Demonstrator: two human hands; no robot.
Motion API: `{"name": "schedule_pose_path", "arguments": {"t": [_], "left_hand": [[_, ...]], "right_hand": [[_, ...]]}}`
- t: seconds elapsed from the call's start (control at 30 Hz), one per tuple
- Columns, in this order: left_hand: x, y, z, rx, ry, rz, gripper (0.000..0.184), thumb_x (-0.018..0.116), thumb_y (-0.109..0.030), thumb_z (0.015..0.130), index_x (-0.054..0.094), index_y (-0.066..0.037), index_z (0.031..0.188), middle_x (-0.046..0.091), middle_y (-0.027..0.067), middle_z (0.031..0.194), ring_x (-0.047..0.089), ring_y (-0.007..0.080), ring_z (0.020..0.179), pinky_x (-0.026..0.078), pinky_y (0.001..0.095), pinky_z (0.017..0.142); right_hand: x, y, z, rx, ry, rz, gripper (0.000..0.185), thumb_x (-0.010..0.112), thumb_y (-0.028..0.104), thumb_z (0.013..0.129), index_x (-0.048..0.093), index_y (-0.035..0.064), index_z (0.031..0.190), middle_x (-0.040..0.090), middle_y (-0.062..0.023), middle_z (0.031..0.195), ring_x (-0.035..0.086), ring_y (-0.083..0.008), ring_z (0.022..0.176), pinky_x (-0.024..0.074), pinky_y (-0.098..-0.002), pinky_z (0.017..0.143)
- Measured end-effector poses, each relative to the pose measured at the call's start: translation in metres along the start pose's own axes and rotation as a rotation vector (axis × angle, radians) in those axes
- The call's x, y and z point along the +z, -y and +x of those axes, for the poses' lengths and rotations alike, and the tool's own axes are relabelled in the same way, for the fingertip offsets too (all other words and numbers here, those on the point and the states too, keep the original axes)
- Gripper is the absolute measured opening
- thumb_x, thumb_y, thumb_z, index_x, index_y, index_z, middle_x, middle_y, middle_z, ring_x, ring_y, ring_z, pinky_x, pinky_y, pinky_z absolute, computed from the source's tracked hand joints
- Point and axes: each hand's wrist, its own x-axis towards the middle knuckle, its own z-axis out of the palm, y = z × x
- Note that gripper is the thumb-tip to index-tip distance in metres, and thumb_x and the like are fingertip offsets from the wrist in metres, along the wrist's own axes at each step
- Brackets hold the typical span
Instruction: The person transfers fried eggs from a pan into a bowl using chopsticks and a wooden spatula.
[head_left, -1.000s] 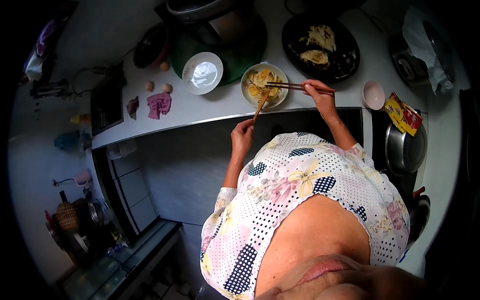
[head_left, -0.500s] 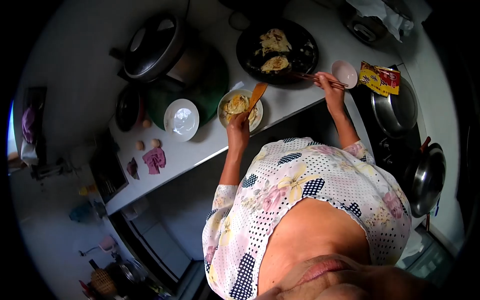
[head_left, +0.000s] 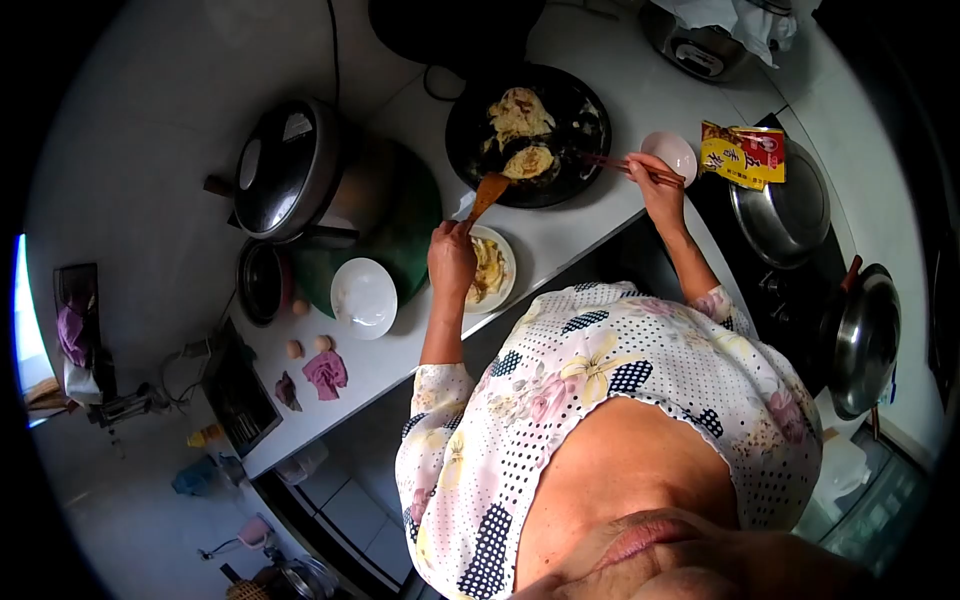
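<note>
With twelve o'clock at the top of the view, the white desk (head_left: 578, 232) slants across it. At its ten o'clock side stands a big pot (head_left: 365, 195) on a round green mat (head_left: 412, 232). The black pan (head_left: 575, 98) lies toward twelve, holding two pieces of fried egg (head_left: 522, 114), one above the other. Between three and four o'clock from that pan sits a shiny metal vessel (head_left: 785, 215) on the dark stove (head_left: 748, 238).

The food bowl (head_left: 507, 262), with more egg inside, is between six and seven o'clock from the pan; the white bowl (head_left: 365, 298) is between eight and nine from the food bowl. A small pink bowl (head_left: 668, 155) sits just past three from the pan, and a red-and-yellow packet (head_left: 757, 160) lies on the metal vessel.

The hands are well apart. The left hand (head_left: 452, 256), overlapping the food bowl's rim, is closed on a wooden spatula (head_left: 488, 195), its blade over the pan's seven o'clock edge. The right hand (head_left: 660, 190), beside the pink bowl, grips chopsticks (head_left: 630, 166), tips over the pan's four o'clock side. Near the white bowl lie a purple cloth (head_left: 326, 375), toward seven, and three small eggs (head_left: 322, 343), around eight.
</note>
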Motion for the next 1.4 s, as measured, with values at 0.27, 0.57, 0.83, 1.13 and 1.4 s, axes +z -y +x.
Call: {"name": "schedule_pose_path", "arguments": {"t": [0.27,0.57,0.83,1.13,1.4], "left_hand": [[-0.029,0.002,0.010,0.030,-0.080,0.137,0.024,0.053,0.000,0.078,0.068,-0.007,0.096,0.061,0.0100,0.089,0.057,0.0302,0.084,0.049,0.0408,0.071],[0.016,-0.001,0.009,0.057,-0.032,0.101,0.030,0.049,0.000,0.079,0.067,-0.006,0.102,0.061,0.0114,0.090,0.057,0.0316,0.087,0.049,0.0420,0.073],[0.000,-0.020,-0.002,0.035,-0.057,-0.019,0.029,0.056,-0.001,0.080,0.067,-0.007,0.106,0.063,0.0152,0.095,0.058,0.0344,0.089,0.049,0.0429,0.078],[0.014,-0.012,0.003,0.124,0.024,-0.069,0.028,0.056,-0.001,0.079,0.068,-0.008,0.103,0.063,0.0149,0.093,0.059,0.0340,0.087,0.049,0.0420,0.075],[0.026,0.036,0.057,0.137,-0.102,0.177,0.025,0.050,0.002,0.078,0.066,-0.004,0.097,0.059,0.0148,0.086,0.056,0.0335,0.082,0.049,0.0424,0.071]], "right_hand": [[0.020,0.015,0.014,-0.026,0.099,-0.076,0.020,0.062,0.008,0.088,0.065,-0.0009,0.106,0.068,-0.0060,0.095,0.064,-0.0112,0.086,0.0504,-0.0234,0.077],[0.037,0.015,0.014,-0.203,0.190,-0.178,0.017,0.064,0.009,0.088,0.067,0.0016,0.103,0.068,-0.0054,0.091,0.062,-0.0096,0.080,0.0497,-0.0230,0.071],[0.012,0.007,0.012,-0.017,0.096,-0.050,0.018,0.062,0.012,0.089,0.067,0.0013,0.104,0.068,-0.0051,0.089,0.064,-0.0105,0.079,0.0518,-0.0233,0.072],[0.009,-0.003,0.008,0.001,0.121,-0.024,0.019,0.061,0.012,0.090,0.066,0.0005,0.104,0.068,-0.0047,0.090,0.064,-0.0108,0.080,0.0523,-0.0237,0.073],[0.012,-0.013,0.059,-0.107,-0.047,-0.148,0.019,0.064,0.014,0.089,0.068,0.0018,0.103,0.069,-0.0041,0.091,0.063,-0.0102,0.082,0.0497,-0.0233,0.073]]}}
